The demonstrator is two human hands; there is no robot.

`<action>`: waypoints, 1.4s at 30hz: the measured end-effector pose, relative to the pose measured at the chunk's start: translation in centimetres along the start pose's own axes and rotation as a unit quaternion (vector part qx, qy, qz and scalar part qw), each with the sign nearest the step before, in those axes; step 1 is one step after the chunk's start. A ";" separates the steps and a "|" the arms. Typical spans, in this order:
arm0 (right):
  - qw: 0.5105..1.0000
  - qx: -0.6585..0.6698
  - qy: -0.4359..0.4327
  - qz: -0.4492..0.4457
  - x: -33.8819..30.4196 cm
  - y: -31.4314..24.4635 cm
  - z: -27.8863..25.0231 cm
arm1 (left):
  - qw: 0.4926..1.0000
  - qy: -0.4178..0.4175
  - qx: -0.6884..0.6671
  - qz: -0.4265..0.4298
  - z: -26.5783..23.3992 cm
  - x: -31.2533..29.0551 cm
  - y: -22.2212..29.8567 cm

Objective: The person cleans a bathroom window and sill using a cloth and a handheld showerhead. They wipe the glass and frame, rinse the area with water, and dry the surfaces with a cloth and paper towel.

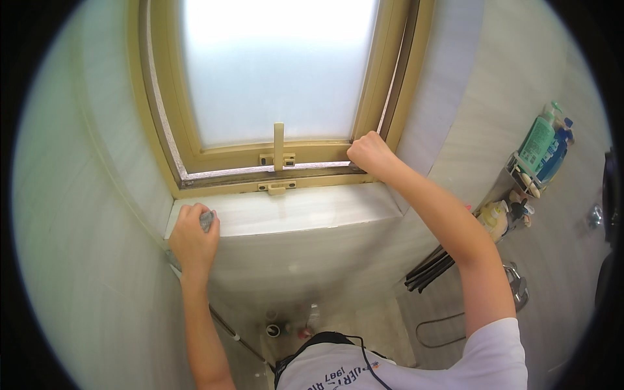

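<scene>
In front of me a window with a tan frame [188, 153] and a frosted pane [279, 78] stands slightly ajar, with a gap along its lower edge. Its lever handle [279, 144] points upward, above a small latch plate [277, 187] on the fixed frame. My right hand [372, 156] is closed in a fist at the lower right corner of the sash. Whatever it may hold is hidden. Over the left end of the white sill [292, 214], my left hand [195, 237] is closed around a small grey wad [207, 221], perhaps cloth or a pad.
On the right wall a rack [520, 174] carries a green pump bottle [538, 143] and a blue bottle [556, 156]. Lower hang a yellowish bottle [494, 218], black rods [430, 270] and a looped hose [442, 331]. Several small items stand on the floor below, near a cup [273, 330].
</scene>
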State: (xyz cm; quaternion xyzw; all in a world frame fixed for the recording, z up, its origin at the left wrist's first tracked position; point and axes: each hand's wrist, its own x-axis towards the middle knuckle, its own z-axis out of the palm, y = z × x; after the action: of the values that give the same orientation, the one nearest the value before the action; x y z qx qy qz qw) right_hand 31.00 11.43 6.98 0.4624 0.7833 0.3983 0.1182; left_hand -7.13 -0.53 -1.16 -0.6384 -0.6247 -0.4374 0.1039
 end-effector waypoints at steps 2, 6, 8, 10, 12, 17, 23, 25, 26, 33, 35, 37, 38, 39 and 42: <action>1.000 -0.003 0.007 -0.007 -0.8 0.1 1.3 | 1.000 0.000 -0.002 -0.004 0.0 0.0 0.1; 1.000 -0.009 0.015 0.011 -0.1 0.1 -0.3 | 1.000 -0.003 0.013 -0.012 0.0 -0.1 -0.2; 0.999 -0.010 0.005 0.041 -0.2 0.1 0.0 | 1.000 -0.002 0.003 -0.011 0.1 -0.1 -0.2; 0.999 -0.018 0.015 0.042 -0.9 0.0 0.4 | 1.000 0.002 -0.010 0.001 0.3 -0.1 -0.1; 0.998 -0.036 0.051 0.012 -1.5 0.3 0.5 | 0.996 0.044 -0.067 0.026 0.5 -0.1 -0.3; 0.991 -0.048 0.118 0.035 -2.9 1.2 -0.4 | 0.970 0.123 -0.207 -0.020 -2.5 -4.6 2.0; 0.970 0.068 0.215 0.087 -4.1 0.3 -3.5 | 0.891 -0.040 -0.386 -0.234 -3.3 -17.1 4.6; 0.930 0.206 0.293 0.079 -4.9 -1.3 -5.1 | 0.849 -0.091 -0.406 -0.325 -3.1 -22.1 4.6; 0.904 0.282 0.308 0.092 -5.2 -2.9 -5.7 | 0.790 -0.099 -0.458 -0.395 -3.3 -24.5 4.9; 0.709 0.673 0.212 -0.003 -10.9 -19.0 -7.6 | 0.400 0.165 -0.586 -0.685 -7.0 -43.7 5.7; 0.658 0.743 0.124 -0.019 -12.9 -25.4 -6.3 | 0.276 0.316 -0.592 -0.688 -8.5 -48.9 6.5; 0.623 0.781 0.039 -0.031 -15.6 -31.8 -4.4 | 0.184 0.413 -0.611 -0.650 -9.4 -53.8 7.3; 0.616 0.787 0.010 -0.046 -17.1 -34.9 -3.1 | 0.157 0.437 -0.631 -0.621 -9.7 -56.5 7.6; 0.578 0.812 -0.053 -0.054 -18.8 -37.5 -1.5 | 0.129 0.462 -0.649 -0.591 -9.5 -58.4 8.7; 0.339 0.848 -0.406 0.025 -22.6 -43.4 -1.5 | 0.153 0.502 -0.645 -0.555 -9.8 -61.3 10.8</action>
State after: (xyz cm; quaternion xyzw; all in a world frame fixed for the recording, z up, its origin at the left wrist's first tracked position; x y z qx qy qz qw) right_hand 15.16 -18.90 -27.98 0.4383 0.5435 -0.7145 -0.0438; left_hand 8.30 -52.67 -33.06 0.4013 -0.1157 -0.8484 -0.3253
